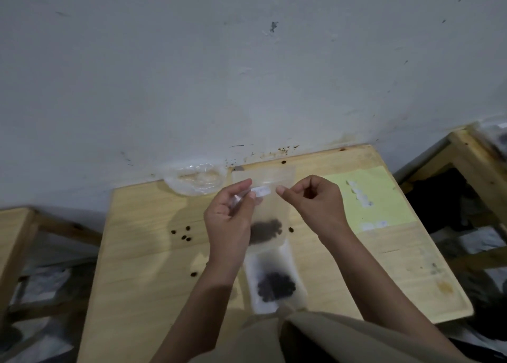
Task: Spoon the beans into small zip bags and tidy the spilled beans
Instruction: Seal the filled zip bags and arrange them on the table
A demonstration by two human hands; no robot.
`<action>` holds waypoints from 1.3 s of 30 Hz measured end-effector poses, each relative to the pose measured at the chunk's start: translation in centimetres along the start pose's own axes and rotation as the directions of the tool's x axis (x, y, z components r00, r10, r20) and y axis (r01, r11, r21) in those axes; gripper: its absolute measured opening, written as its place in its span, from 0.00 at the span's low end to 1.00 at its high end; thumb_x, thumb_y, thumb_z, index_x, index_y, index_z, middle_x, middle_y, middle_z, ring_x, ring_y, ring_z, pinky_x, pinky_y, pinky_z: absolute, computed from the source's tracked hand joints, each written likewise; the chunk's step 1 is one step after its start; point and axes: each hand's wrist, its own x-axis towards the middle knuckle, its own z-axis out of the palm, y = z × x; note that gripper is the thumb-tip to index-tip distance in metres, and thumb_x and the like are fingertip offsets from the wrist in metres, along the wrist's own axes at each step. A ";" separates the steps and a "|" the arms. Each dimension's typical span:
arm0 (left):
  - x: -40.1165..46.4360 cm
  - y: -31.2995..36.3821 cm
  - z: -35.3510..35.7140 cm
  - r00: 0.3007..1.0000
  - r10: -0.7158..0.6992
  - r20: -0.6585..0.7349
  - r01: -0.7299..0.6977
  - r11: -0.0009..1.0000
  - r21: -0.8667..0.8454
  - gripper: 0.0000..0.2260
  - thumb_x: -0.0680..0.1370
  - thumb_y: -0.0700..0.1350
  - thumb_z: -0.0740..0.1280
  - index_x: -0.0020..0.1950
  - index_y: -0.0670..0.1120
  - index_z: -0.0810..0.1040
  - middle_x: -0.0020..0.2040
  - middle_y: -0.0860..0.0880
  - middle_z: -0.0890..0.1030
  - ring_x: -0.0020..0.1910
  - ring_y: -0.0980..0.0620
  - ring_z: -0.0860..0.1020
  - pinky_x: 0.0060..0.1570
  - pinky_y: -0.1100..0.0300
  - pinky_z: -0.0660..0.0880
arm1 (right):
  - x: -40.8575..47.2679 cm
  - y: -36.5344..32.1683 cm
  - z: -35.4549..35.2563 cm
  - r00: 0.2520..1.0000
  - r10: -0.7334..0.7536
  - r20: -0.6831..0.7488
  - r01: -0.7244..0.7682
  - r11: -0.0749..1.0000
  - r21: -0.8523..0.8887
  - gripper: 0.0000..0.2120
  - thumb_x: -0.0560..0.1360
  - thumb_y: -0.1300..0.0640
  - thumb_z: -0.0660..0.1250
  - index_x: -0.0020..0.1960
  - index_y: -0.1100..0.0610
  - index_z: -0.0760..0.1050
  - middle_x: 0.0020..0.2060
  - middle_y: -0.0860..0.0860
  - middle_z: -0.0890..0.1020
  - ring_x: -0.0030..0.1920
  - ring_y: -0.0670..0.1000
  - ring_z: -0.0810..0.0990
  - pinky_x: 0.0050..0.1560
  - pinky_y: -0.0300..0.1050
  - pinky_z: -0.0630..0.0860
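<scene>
Left hand (229, 214) and right hand (312, 200) pinched the zip bag (267, 225) top; sealing required firm, even pressure along the strip, bag upright.

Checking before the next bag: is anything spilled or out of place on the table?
Yes. Loose beans lie scattered on the table left of the left hand, one bean sits nearer the front edge, and another lies right of the held bag. More dark specks dot the back edge by the wall.
</scene>
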 end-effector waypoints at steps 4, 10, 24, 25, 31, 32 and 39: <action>1.1 1.1 -4.1 0.993 -0.106 -0.054 0.098 0.987 -0.128 0.10 0.76 0.34 0.67 0.51 0.48 0.81 0.52 0.45 0.82 0.45 0.53 0.84 0.43 0.64 0.78 | -2.1 0.2 3.0 0.995 -0.050 0.083 0.052 0.998 -0.023 0.12 0.67 0.53 0.76 0.40 0.54 0.74 0.41 0.46 0.80 0.41 0.49 0.80 0.40 0.45 0.76; 4.3 1.5 -12.8 0.984 -0.166 -0.069 0.160 0.983 -0.092 0.14 0.74 0.34 0.69 0.57 0.49 0.79 0.58 0.48 0.79 0.53 0.53 0.80 0.43 0.66 0.77 | -5.6 2.0 9.8 0.941 -0.063 0.332 0.060 0.998 0.020 0.13 0.68 0.67 0.74 0.45 0.52 0.77 0.41 0.55 0.76 0.34 0.52 0.76 0.38 0.45 0.76; 12.3 -5.2 -28.4 0.963 -0.222 -0.153 0.264 0.669 0.695 0.22 0.72 0.40 0.73 0.65 0.45 0.73 0.63 0.47 0.71 0.61 0.48 0.73 0.58 0.61 0.70 | -1.7 6.3 30.9 0.961 0.122 0.247 -0.053 0.962 -0.269 0.11 0.66 0.62 0.76 0.46 0.56 0.78 0.32 0.47 0.76 0.33 0.45 0.75 0.37 0.36 0.73; 13.1 -5.7 -28.7 0.968 -0.202 -0.151 0.247 0.636 0.731 0.21 0.73 0.40 0.72 0.65 0.44 0.73 0.64 0.46 0.71 0.62 0.47 0.72 0.58 0.62 0.68 | -1.2 6.5 31.7 0.956 0.119 0.268 -0.032 0.952 -0.306 0.12 0.67 0.62 0.75 0.48 0.58 0.78 0.31 0.46 0.75 0.32 0.44 0.74 0.38 0.36 0.72; 16.2 -8.5 -30.2 0.975 -0.190 -0.117 0.193 0.452 0.871 0.19 0.73 0.45 0.72 0.63 0.45 0.74 0.66 0.47 0.71 0.66 0.46 0.68 0.68 0.52 0.61 | 1.1 7.4 34.2 0.881 0.154 0.447 0.132 0.827 -0.546 0.24 0.68 0.62 0.72 0.63 0.61 0.72 0.51 0.56 0.75 0.53 0.56 0.77 0.53 0.42 0.72; 16.3 -8.8 -30.3 0.975 -0.192 -0.110 0.187 0.444 0.876 0.20 0.73 0.45 0.72 0.63 0.45 0.74 0.67 0.46 0.69 0.66 0.45 0.66 0.68 0.51 0.60 | 1.2 7.5 34.4 0.867 0.159 0.473 0.153 0.817 -0.556 0.26 0.68 0.61 0.72 0.65 0.61 0.71 0.56 0.58 0.73 0.57 0.57 0.75 0.56 0.42 0.71; 13.1 -8.4 -28.1 0.984 -0.052 -0.168 0.169 0.542 0.823 0.22 0.74 0.46 0.70 0.67 0.45 0.71 0.71 0.44 0.60 0.70 0.42 0.60 0.63 0.49 0.69 | -0.6 6.8 31.1 0.871 0.146 0.470 0.195 0.775 -0.602 0.30 0.67 0.49 0.72 0.67 0.55 0.70 0.61 0.57 0.67 0.63 0.56 0.67 0.61 0.46 0.71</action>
